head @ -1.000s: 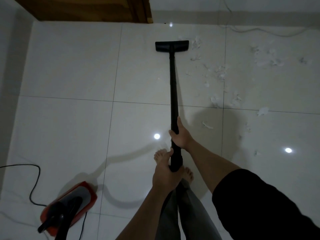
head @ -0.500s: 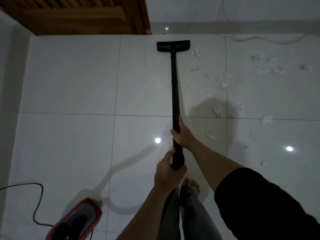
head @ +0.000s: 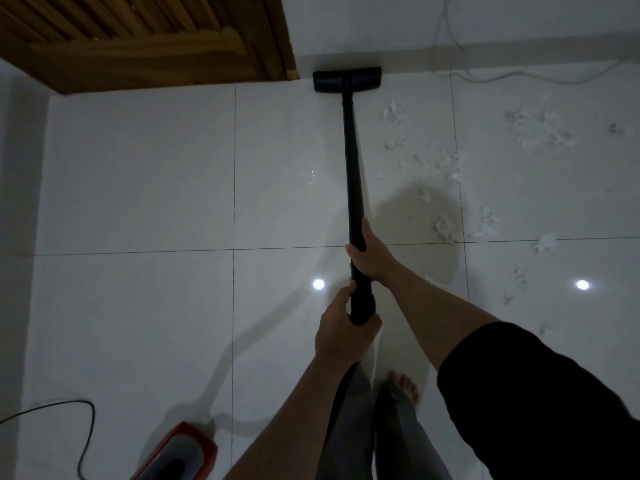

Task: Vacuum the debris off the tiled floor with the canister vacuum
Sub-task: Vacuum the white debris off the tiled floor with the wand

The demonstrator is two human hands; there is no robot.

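Debris [head: 446,230], scattered on the tiled floor [head: 138,202] beyond and beside the right hand [head: 372,258], may be missed, because the wand [head: 353,174], clasped by this hand and the left hand [head: 341,332], is aimed at the wall with its floor head [head: 346,79] apart from it.

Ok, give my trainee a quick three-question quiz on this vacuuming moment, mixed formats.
1. True or false: the black floor nozzle sits at the foot of the white wall, beside the brown slatted wooden door.
2. Which side of the long black wand holds the scattered white paper scraps: A) its left, B) its right?
3. Fill in: the right hand grips the wand ____ up than the left hand.

Key: 1 true; 2 B; 3 higher. The red canister vacuum sits at the lower left.
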